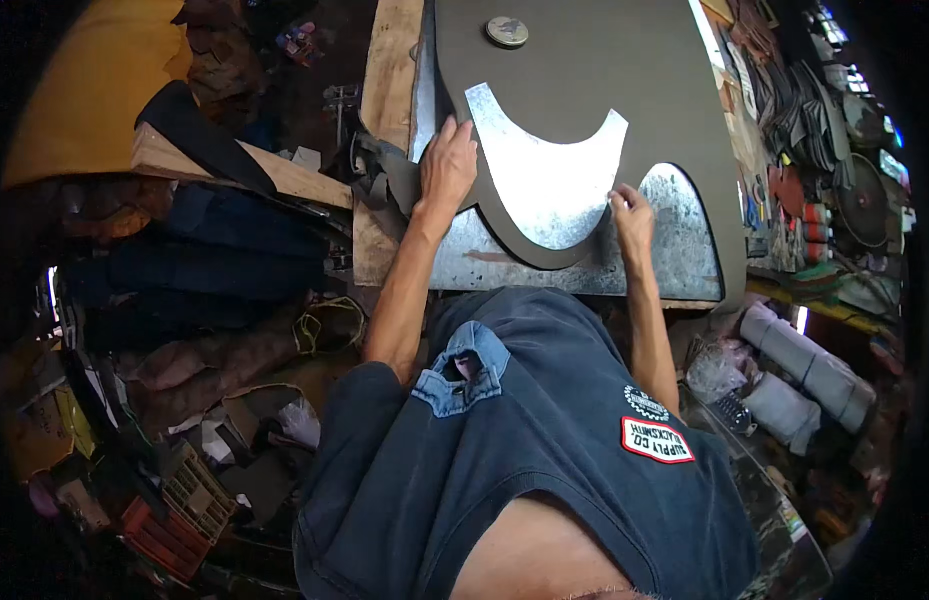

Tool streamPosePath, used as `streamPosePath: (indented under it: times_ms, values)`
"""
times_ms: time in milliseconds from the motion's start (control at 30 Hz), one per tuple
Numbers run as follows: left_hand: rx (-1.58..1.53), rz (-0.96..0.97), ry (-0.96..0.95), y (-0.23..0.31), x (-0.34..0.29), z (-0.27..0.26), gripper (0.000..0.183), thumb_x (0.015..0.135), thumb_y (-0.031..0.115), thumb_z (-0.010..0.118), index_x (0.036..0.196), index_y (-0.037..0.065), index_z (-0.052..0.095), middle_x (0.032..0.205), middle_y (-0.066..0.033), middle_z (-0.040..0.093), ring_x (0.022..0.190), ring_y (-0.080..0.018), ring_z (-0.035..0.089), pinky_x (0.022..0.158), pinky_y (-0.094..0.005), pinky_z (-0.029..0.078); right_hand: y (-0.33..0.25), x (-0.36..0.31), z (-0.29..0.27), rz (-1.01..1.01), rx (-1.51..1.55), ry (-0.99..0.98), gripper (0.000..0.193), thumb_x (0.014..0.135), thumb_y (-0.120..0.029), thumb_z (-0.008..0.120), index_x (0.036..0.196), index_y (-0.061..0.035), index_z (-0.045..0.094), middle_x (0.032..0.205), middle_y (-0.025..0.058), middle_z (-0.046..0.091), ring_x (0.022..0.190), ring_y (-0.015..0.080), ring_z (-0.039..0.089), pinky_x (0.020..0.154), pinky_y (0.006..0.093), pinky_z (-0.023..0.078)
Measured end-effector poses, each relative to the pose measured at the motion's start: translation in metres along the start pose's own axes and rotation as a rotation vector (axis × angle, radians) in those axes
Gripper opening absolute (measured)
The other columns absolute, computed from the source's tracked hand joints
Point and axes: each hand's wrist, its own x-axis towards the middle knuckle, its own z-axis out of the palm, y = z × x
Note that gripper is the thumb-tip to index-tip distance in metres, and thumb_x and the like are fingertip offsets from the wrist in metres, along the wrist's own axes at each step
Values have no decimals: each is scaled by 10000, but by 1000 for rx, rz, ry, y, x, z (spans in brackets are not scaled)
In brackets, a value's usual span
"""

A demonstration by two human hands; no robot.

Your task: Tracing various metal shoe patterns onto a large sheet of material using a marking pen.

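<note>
counter (684,250) runs under both hands, its bare metal top showing below the left hand and right of the right hand; looks slick, so a loose sheet could skate on it. dark grey-brown sheet (624,75) lies on that, reaching well beyond both hands, its rounded tongue dropping between them. reads as foam or rubber: light for its size, bendy, probably grippy, likely to dent or tear at narrow strips if tugged. take it by the broad area ahead of the hands, palm flat, not by the thin margin. shiny u-shaped template (544,200) lies on the tongue, between the hands, horns pointing away from the person. looks like thin sheet metal: light, stiff, smooth, edges maybe sharp, horns the easiest bit to bend. press down on the wide belly, or lift by the outer rim with fingertips. left hand (449,170) lies at the sheet's left edge just beside the left horn, fingers extended; can't tell if it pinches the edge. right hand (631,215) is at the template's right rim, fingers curled narrow; can't tell what's between them. round tin (506,31) sits on the sheet, ahead of the left hand.
</note>
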Motion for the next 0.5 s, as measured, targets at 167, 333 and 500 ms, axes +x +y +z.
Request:
streamPosePath:
  times_ms: [167, 333, 500]
  values:
    - [290, 228, 0, 2, -6, 4, 304, 879, 110, 547, 1159, -6, 568, 1192, -249, 570, 1102, -380, 542, 924, -476, 414, -8, -13, 9, -49, -197, 29, 565, 836, -262, 652, 1284, 53, 516, 1081, 244, 655, 1083, 347, 621, 910, 378, 482]
    - [371, 198, 30, 1, -8, 13, 365, 852, 166, 588, 1186, 18, 583, 1187, -219, 580, 1159, -364, 509, 918, -484, 413, -5, 12, 6, 167, 228, 19, 450, 835, -196, 661, 1203, 51, 587, 984, 124, 675, 844, 188, 634, 751, 309, 503]
    - [447, 202, 57, -5, -12, 8, 410, 846, 214, 609, 1207, 23, 574, 1196, -226, 568, 1197, -408, 459, 941, -518, 386, -8, 3, -4, 366, 537, -151, 127, 888, -126, 610, 1000, -73, 633, 572, -97, 433, 395, 5, 321, 338, 198, 212]
